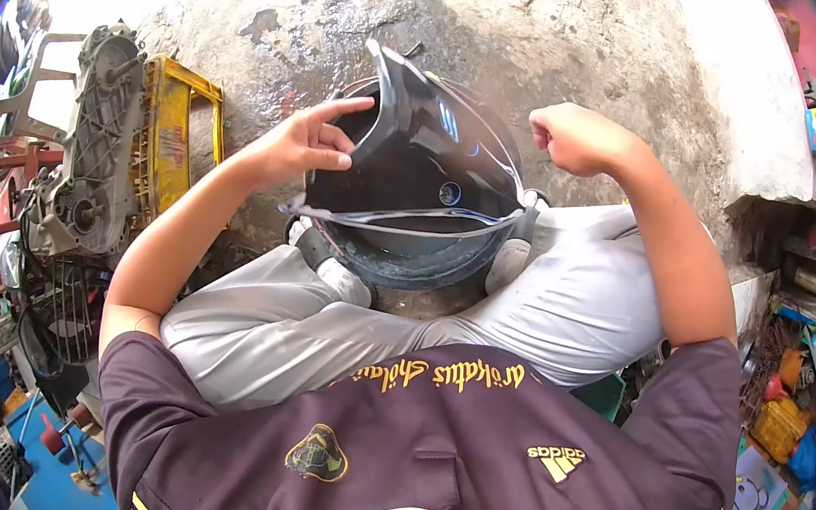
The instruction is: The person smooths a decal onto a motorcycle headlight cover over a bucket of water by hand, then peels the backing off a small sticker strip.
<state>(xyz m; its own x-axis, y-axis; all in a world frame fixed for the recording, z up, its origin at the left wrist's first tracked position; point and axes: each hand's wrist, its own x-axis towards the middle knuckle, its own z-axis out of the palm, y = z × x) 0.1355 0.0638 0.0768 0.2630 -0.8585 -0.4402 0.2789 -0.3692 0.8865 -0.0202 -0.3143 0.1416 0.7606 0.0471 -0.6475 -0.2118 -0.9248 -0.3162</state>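
Observation:
A glossy black motorcycle fairing panel (415, 145) with blue-white markings rests tilted over a dark round basin (396, 269) between my feet. My left hand (306, 138) is at the panel's left edge, index finger and thumb stretched apart. I cannot tell whether its fingertips touch the panel. My right hand (582, 139) is raised to the right of the panel, apart from it, with the fingers curled into a fist. Whatever may be inside that fist is hidden. The basin's inside is mostly covered by the panel.
Wet concrete floor (515, 25) spreads beyond the basin. On the left are a grey metal engine casing (99, 139) and a yellow plastic crate (166, 127). At right, a concrete block (775, 126) stands near assorted parts and a yellow container (779, 428).

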